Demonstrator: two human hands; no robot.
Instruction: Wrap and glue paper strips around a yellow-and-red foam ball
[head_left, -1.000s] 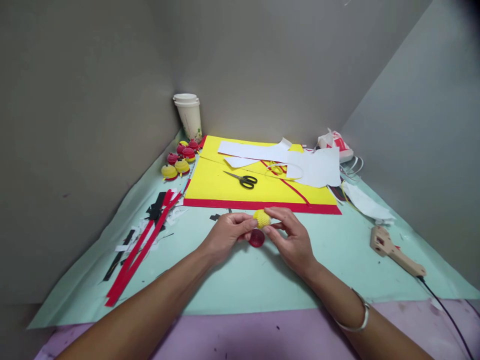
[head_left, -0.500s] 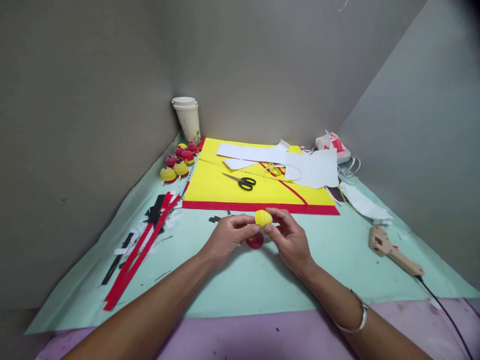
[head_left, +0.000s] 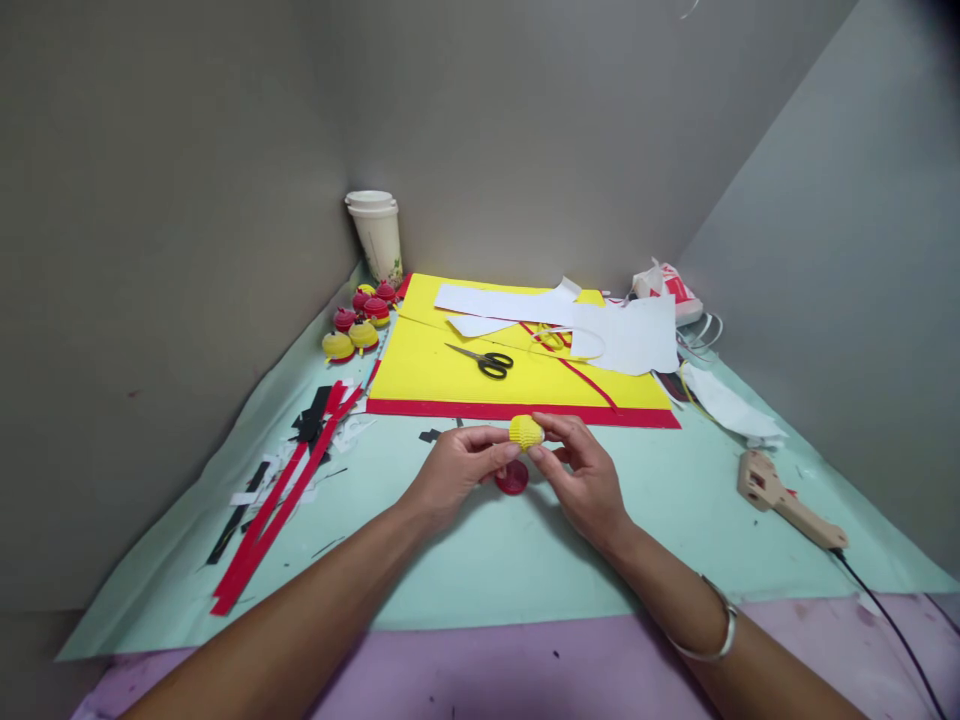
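A small yellow ribbed paper dome (head_left: 526,432) is pinched between my two hands above the table. My left hand (head_left: 459,468) grips its left side with thumb and fingers. On the right side, the thumb and fingertips of my right hand (head_left: 581,475) hold it too. Below it, a red round coiled paper piece (head_left: 512,478) shows between the hands, its left edge hidden by my left fingers; whether it touches them I cannot tell. Black-handled scissors (head_left: 486,360) lie beyond my hands on a yellow sheet (head_left: 427,375) with a red border.
Several red and yellow paper pieces (head_left: 363,334) sit at the back left beside a paper cup (head_left: 378,235). Red strips (head_left: 277,510) and black scraps lie at left. White paper (head_left: 626,335) covers part of the yellow sheet. A corded glue gun (head_left: 791,502) rests at right.
The yellow dome has turned slightly between my fingertips, with its ribs now at a different angle. Both hands keep their hold, and the view has shifted very slightly.
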